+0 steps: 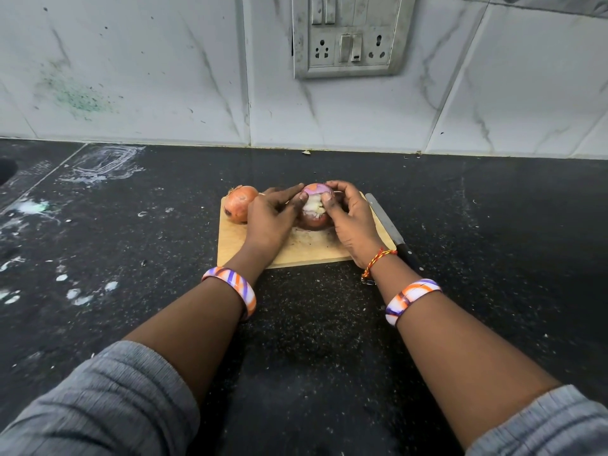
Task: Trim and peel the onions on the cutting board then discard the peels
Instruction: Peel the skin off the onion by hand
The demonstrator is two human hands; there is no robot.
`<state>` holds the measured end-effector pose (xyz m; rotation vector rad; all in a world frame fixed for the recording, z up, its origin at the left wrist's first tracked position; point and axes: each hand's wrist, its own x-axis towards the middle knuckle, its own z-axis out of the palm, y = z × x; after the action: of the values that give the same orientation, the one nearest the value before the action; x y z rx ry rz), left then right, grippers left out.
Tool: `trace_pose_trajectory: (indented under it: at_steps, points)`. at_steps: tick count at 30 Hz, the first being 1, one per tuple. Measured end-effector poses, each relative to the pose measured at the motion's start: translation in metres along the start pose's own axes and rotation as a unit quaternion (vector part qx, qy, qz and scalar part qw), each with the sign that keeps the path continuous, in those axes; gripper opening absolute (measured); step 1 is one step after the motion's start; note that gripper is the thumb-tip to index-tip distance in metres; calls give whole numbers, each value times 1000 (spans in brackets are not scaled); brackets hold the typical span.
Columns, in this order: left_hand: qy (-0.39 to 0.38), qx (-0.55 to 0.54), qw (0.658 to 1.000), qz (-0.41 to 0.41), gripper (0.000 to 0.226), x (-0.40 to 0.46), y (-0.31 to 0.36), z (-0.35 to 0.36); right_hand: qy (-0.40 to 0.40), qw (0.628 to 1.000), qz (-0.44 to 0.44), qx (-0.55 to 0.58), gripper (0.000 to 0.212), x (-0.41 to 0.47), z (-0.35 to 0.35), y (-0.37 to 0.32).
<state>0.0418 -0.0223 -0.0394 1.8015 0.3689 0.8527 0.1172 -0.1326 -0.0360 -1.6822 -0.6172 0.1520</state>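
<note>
Gripping the part-peeled onion (315, 207) between them, left hand (270, 218) and right hand (352, 222) flank it; unpeeled onion (239, 203) just left of it.

My black speckled counter (312, 324) carries white smears at its left. Behind it stands marble-veined white tile (131, 77) (green-flecked), bearing a grimy switchboard (350, 34).
</note>
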Motion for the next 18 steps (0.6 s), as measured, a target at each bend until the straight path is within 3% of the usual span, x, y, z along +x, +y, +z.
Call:
trace_pose_trajectory:
  at_steps: [8, 15, 18]
  points:
    - [3, -95, 994, -59, 25, 0, -3, 0, 46, 999, 22, 0, 20, 1, 2, -1]
    - [-17, -58, 998, -25, 34, -2, 0, 0, 60, 997, 20, -48, 26, 1, 1, -2]
    - [-8, -32, 999, -15, 28, -1, -1, -1, 29, 997, 30, -70, 38, 2, 2, 1]
